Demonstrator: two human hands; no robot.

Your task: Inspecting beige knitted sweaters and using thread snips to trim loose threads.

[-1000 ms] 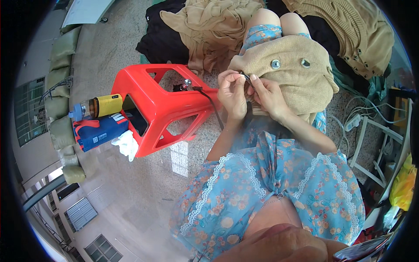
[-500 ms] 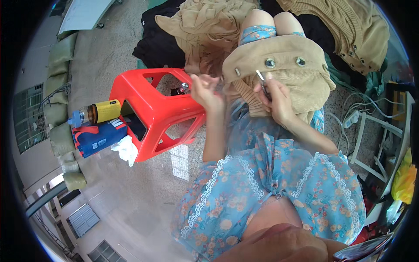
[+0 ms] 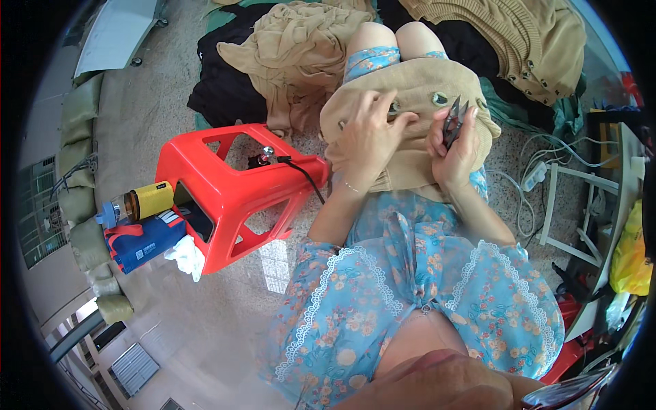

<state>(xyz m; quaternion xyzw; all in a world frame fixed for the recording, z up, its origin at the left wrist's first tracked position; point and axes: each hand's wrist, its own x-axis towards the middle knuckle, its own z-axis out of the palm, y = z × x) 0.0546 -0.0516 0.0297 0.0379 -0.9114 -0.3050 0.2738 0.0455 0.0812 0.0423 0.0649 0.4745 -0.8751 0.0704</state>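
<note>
Across my lap lies a tan knit garment (image 3: 383,76) with large dark round buttons along its band; one button (image 3: 439,100) shows beside my right hand. My right hand (image 3: 456,154) is closed on a small pair of black thread snips (image 3: 454,123), blades pointing away from me and slightly apart. Over the garment, my left hand (image 3: 372,133) has its fingers curved and apart, with nothing visible in them. Its thumb and forefinger are by another button (image 3: 394,107), which the hand partly covers. Whether those fingertips touch the cloth I cannot tell.
A red plastic stool (image 3: 232,184) stands at my left, bearing a small silver-topped object (image 3: 267,152) with a black cord. Beside it are a bottle (image 3: 137,202), a blue bag (image 3: 147,242) and white tissue (image 3: 186,257). More tan garments (image 3: 301,51) lie ahead. White cables (image 3: 536,178) trail at right.
My left hand has moved from beside the stool onto the garment. My right hand has turned, bringing the snips upright. The whole view has shifted slightly.
</note>
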